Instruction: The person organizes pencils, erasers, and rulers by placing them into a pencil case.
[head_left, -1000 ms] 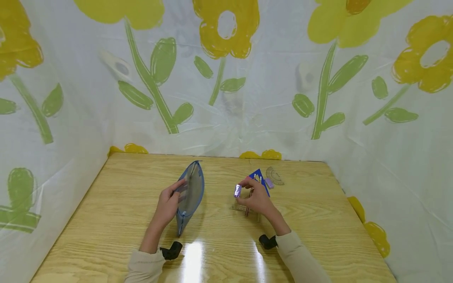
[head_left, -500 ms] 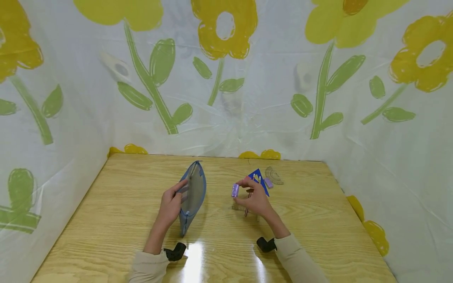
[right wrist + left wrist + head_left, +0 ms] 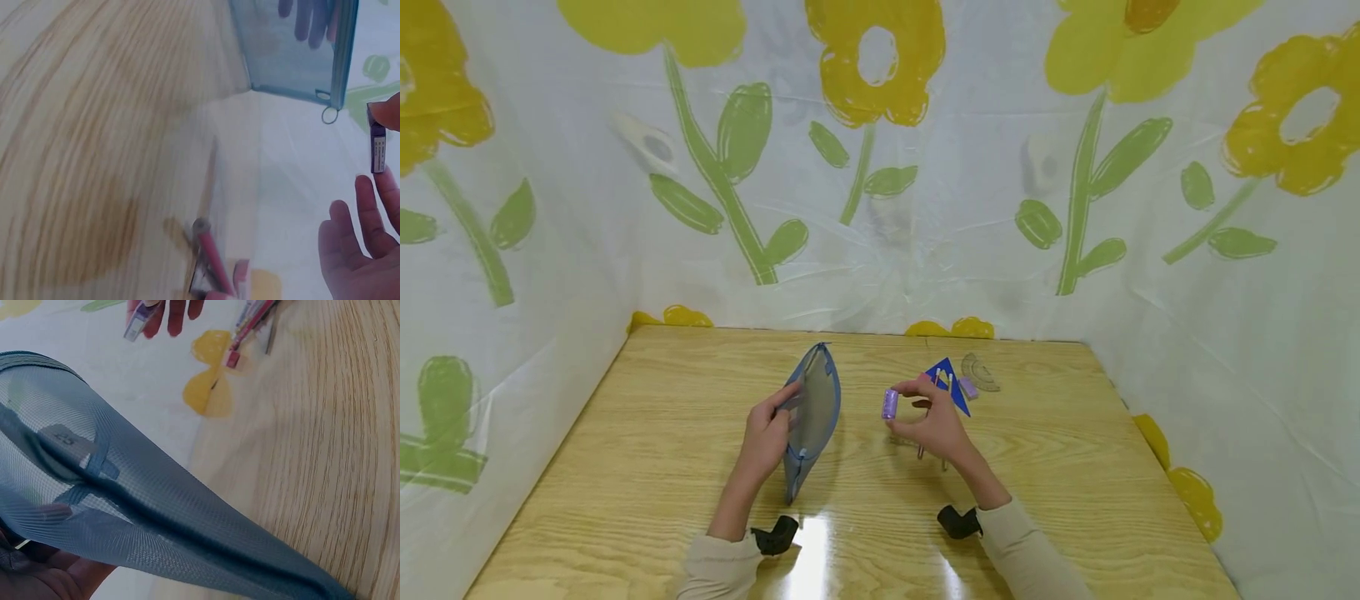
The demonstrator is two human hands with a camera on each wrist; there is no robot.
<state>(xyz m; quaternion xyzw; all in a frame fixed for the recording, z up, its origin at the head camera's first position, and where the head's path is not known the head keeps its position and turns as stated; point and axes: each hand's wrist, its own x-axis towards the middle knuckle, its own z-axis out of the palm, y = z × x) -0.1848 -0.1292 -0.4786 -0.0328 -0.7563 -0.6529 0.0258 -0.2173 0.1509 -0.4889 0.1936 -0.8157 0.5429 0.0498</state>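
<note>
Screened off like a makeshift booth: flower-printed sheeting point(image 3: 970, 258) rises beyond the left grip point(image 3: 767, 435) and to both sides, round a wood-grain counter point(image 3: 655, 433) below it.

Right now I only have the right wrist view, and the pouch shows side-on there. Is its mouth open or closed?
Observer: Open. The head view shows the mouth of the pouch spread wide, with the inside visible.
Operator: Good. Which measuring tool lies beyond the right hand?
Observer: A clear protractor, lying on the table, farther from the head camera than that hand.
</note>
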